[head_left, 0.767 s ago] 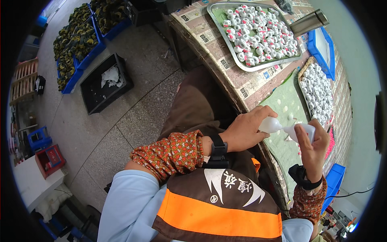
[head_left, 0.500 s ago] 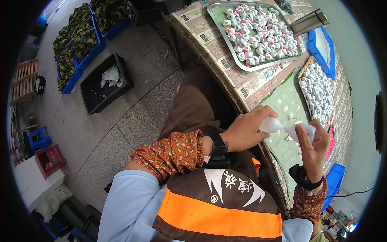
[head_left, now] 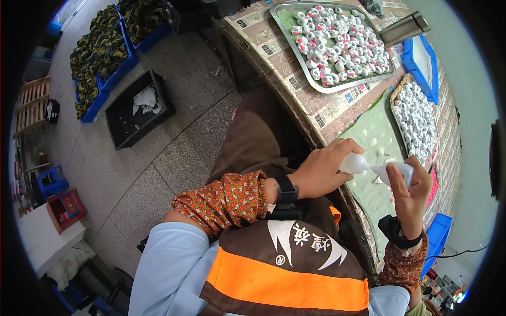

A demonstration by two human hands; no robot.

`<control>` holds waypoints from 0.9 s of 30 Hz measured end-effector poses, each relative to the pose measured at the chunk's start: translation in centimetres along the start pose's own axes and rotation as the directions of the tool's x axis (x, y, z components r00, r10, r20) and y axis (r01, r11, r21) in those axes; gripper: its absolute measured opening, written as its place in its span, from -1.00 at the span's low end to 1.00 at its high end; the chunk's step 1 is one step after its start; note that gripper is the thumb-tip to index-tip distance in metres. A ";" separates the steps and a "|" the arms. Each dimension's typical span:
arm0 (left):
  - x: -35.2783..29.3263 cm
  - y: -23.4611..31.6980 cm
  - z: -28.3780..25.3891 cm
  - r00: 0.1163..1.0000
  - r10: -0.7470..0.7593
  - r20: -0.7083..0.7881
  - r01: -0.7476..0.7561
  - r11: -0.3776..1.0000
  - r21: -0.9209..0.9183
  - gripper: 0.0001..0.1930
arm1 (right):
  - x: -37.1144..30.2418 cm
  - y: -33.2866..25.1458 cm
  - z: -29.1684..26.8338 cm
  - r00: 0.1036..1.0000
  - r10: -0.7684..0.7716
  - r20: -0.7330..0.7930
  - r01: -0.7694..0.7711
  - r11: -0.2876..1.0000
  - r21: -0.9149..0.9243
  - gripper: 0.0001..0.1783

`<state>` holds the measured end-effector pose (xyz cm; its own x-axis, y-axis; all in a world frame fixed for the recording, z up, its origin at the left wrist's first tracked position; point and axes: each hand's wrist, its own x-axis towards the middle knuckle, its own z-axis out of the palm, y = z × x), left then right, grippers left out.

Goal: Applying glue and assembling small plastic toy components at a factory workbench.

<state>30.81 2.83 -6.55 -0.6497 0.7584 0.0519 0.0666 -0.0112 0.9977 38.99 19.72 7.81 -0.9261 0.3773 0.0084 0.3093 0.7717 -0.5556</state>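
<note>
Over the table's near edge, my left hand [head_left: 319, 171] pinches a smooth white rounded piece [head_left: 353, 164] between thumb and fingers. My right hand [head_left: 412, 197] is closed around a small white plastic squeeze bottle [head_left: 404, 171]. The bottle is tipped sideways, its narrow nozzle pointing left against or very close to the white piece; exact contact I cannot make out. Beneath both hands lies a green cloth [head_left: 369, 138] with pale spots and small white bits on it.
Farther up the table, a metal tray [head_left: 328, 90] holds many white pieces with pink marks. A second tray [head_left: 396, 125] of white pieces lies at the right, near a steel flask [head_left: 405, 30] and blue bin [head_left: 421, 68]. A black crate [head_left: 118, 134] stands on the floor.
</note>
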 end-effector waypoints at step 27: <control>-0.1 -0.1 0.1 0.999 0.048 -0.006 -0.048 0.999 0.018 -0.49 | 0.0 -0.2 0.3 1.000 0.004 0.023 -0.005 1.000 0.026 -0.61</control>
<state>30.93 2.79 -6.70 -0.6500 0.7534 0.0999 0.1109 -0.0360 0.9932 38.86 19.38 7.65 -0.9297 0.3682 -0.0132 0.3078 0.7565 -0.5770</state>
